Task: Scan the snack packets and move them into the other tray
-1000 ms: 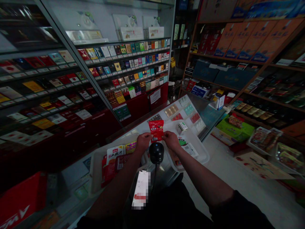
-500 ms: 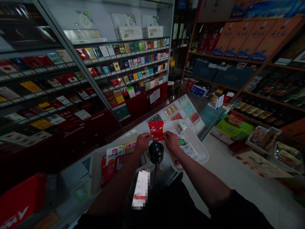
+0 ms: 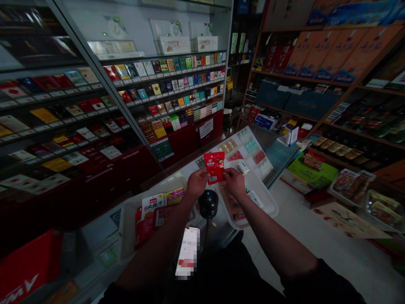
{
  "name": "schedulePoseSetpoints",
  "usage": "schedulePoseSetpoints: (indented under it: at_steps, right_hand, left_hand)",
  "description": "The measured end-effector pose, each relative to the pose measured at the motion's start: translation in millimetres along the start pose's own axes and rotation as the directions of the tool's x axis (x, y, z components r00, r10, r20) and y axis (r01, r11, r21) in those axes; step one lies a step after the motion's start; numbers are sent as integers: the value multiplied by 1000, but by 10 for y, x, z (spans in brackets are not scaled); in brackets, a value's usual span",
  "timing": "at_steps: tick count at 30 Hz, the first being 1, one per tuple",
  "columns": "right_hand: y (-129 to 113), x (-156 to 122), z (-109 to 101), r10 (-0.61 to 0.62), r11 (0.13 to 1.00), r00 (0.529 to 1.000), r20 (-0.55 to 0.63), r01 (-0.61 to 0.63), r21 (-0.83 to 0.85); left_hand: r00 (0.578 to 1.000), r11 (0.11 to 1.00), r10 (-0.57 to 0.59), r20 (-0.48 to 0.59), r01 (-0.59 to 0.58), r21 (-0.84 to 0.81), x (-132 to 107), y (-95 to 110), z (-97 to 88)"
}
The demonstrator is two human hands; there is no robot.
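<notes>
Both my hands pinch a small red snack packet [image 3: 214, 166] by its lower corners and hold it upright above the glass counter [image 3: 249, 143]. My left hand [image 3: 196, 184] grips the left corner, my right hand [image 3: 234, 183] the right corner. Just below the packet stands a round black barcode scanner [image 3: 208, 203] on its stalk. Under my left arm lies a white tray [image 3: 126, 219] with red and white packets [image 3: 153, 207]. A second white tray [image 3: 265, 202] with a few items sits under my right hand.
A phone [image 3: 187, 252] lies near the counter's front edge. Glass shelves of cigarette packs [image 3: 171, 84] fill the left and the back. Wooden shelves with boxes and bottles [image 3: 332, 63] line the right. Snack trays [image 3: 351, 185] stand on the floor at right.
Both hands have lifted the red packet up and slightly to the right, away from the scanner head. Its printed side with a barcode label now faces me.
</notes>
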State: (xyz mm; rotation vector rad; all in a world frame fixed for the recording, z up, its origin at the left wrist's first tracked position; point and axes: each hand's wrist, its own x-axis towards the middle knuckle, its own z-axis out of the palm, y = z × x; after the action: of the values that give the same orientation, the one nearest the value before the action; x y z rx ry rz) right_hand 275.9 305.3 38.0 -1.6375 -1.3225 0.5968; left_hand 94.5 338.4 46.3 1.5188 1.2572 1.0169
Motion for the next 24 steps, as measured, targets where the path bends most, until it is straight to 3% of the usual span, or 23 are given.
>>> schedulePoseSetpoints:
  at_steps: [8,14,19,24]
  right_hand:
    - [117,62,-272,66,997,994,-92,-70,-37]
    - [255,-1,-391,154,982,983,-104,-164,-98]
    - [349,-67,-453,162,954,979,-124,-188,-232]
    - [286,-106,-441,152,955,983,-105,-174,-241]
  left_hand:
    - [989,990,-29,142,49,-136,-121,206,367]
    - [973,993,-105,204,113,-29,-241,308,592]
    - [968,989,-134,211,117,90,-361,341,695]
    - [977,997,-64,205,57,43,-527,369,712]
